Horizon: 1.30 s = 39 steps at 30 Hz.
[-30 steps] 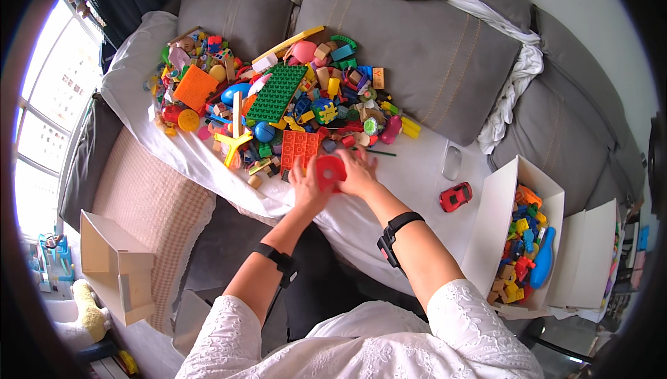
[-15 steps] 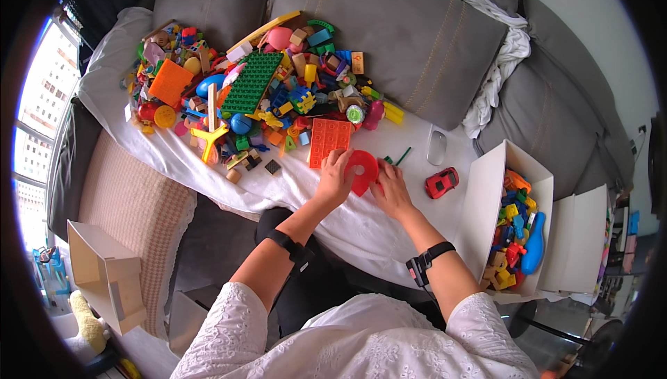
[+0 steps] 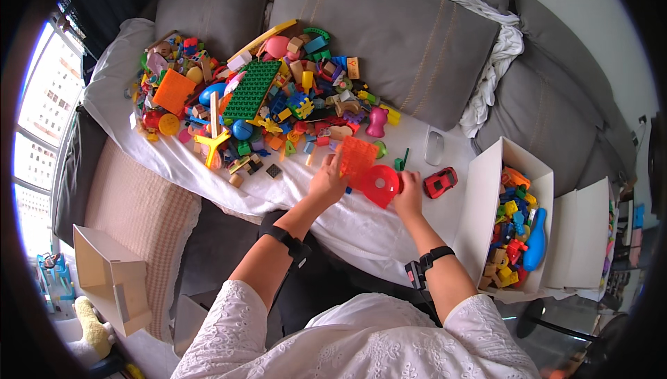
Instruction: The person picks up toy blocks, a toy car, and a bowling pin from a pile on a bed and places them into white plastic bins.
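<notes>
My left hand (image 3: 328,179) is closed on the edge of an orange-red studded toy plate (image 3: 358,154), which tilts up off the sheet. Pinched in my right hand (image 3: 408,195) is a red round toy piece (image 3: 370,188) with a small opening in its middle and a pointed lower end. The red piece overlaps the plate's near right corner; whether the two touch I cannot tell. To the right of my right hand lies a red toy car (image 3: 440,182). A green stick-like piece (image 3: 402,161) is just beyond that hand.
A large heap of mixed toys spreads over the far left, with a green studded baseplate (image 3: 253,91) on top. At the right, a white box (image 3: 478,183) holds blocks and a blue toy pin (image 3: 535,240). A computer mouse (image 3: 434,148) lies near the grey cushion (image 3: 389,38).
My left hand has let go of the red round piece and taken up the orange-red plate, shifting it right. My right hand has moved slightly right with the red piece.
</notes>
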Motion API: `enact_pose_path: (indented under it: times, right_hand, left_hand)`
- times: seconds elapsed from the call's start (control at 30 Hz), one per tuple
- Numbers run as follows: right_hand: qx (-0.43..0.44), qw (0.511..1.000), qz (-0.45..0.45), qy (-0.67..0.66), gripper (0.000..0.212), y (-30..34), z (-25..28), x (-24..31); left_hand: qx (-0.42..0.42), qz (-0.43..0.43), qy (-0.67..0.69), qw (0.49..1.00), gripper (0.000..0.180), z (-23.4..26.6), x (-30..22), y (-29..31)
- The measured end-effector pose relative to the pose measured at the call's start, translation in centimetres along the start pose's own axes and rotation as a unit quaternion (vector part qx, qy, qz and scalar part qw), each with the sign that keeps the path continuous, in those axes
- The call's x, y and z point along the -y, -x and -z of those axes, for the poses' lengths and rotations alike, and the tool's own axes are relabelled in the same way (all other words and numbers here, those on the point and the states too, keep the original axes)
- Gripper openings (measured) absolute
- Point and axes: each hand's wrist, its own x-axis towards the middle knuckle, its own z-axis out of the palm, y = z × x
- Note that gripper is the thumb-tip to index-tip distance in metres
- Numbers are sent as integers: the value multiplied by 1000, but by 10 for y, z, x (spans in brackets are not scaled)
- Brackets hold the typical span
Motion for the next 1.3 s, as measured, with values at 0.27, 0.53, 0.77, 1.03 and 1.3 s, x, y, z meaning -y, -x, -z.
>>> enact_pose_path:
  times: [0.27,0.53,0.77,1.03,1.3]
  right_hand:
    - [-38,996,-73,-39,25,7,-1,-20]
    - [38,996,-47,-72,56,3,2,-16]
    - [35,987,-58,-143,49,2,-5,-34]
    - [-37,982,-99,-158,33,1,-8,-41]
    - [-11,807,-358,-470,15,28,15,-10]
  left_hand:
    - [-18,62,-163,984,70,-10,-5,-20]
    - [9,55,-189,980,41,4,-8,-56]
    - [-121,-59,-27,991,20,2,-6,-27]
    - [70,-68,-95,991,30,-4,-5,32]
    - [9,-32,-86,996,34,-9,-1,25]
